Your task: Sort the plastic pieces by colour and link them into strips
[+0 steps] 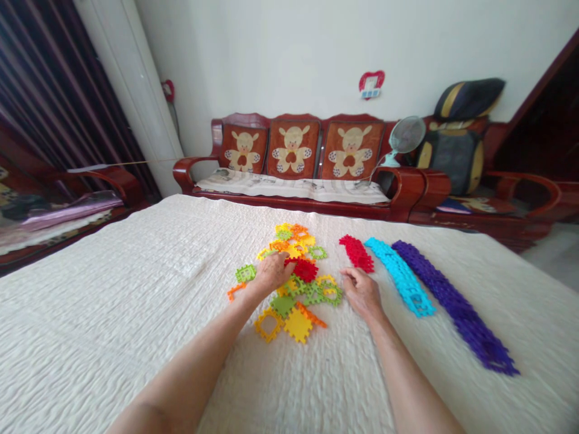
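Note:
My left hand (274,271) reaches into a loose pile of yellow, green and orange toy pieces, its fingers at a red piece (304,270); whether it grips the piece is unclear. To the right of the pile, my right hand (362,292) hovers or rests by the cloth with curled fingers, and what they hold, if anything, is too small to tell. Just beyond it lies a short row of red pieces (357,253). Farther right are a longer light blue row (402,277) and a long purple row (456,307). A yellow square piece (298,325) lies at the pile's near end.
A pale quilted cloth (136,301) covers the table. Beyond its far edge stands a wooden sofa (289,207) with bear-patterned cushions. A small fan (407,135) and a chair with a dark massage cushion (455,158) are at the back right.

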Action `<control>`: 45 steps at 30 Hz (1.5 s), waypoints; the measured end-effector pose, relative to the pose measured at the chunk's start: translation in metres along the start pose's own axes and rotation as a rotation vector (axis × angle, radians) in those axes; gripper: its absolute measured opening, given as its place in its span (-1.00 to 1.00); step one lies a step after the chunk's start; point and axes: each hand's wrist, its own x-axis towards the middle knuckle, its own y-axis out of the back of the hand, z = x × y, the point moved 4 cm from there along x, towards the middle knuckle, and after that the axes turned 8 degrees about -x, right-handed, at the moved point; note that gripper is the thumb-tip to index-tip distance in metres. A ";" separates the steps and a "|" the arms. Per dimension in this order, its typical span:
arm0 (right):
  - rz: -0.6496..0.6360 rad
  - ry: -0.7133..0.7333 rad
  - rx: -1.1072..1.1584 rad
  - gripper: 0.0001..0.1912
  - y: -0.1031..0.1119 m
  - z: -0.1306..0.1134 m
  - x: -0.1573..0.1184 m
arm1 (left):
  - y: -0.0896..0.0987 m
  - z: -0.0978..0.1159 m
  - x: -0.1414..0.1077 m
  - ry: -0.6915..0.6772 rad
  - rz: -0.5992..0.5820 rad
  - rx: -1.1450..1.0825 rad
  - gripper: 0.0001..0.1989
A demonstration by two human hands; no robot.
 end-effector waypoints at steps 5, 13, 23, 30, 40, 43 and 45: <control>-0.009 -0.003 -0.009 -0.72 0.000 0.001 0.000 | -0.003 0.003 0.002 0.031 -0.042 -0.282 -0.60; 0.004 0.004 -0.003 -0.74 0.000 0.001 -0.001 | 0.001 0.001 0.003 0.055 0.016 -0.318 -0.61; -0.013 0.010 -0.006 -0.73 -0.001 0.001 -0.001 | -0.003 0.004 0.000 -0.075 0.029 -0.357 -0.65; -0.001 0.005 0.008 -0.71 0.001 -0.002 -0.001 | 0.022 -0.005 0.027 -0.004 0.097 -0.167 -0.63; 0.007 0.009 0.019 -0.72 0.002 -0.002 -0.003 | -0.004 0.008 0.157 0.039 -0.054 0.046 -0.37; 0.002 0.011 0.007 -0.71 0.002 -0.003 -0.004 | -0.025 0.008 0.172 0.102 -0.109 0.041 -0.25; 0.005 0.013 0.001 -0.71 0.003 -0.004 -0.004 | -0.034 0.009 0.175 0.124 -0.140 0.054 -0.21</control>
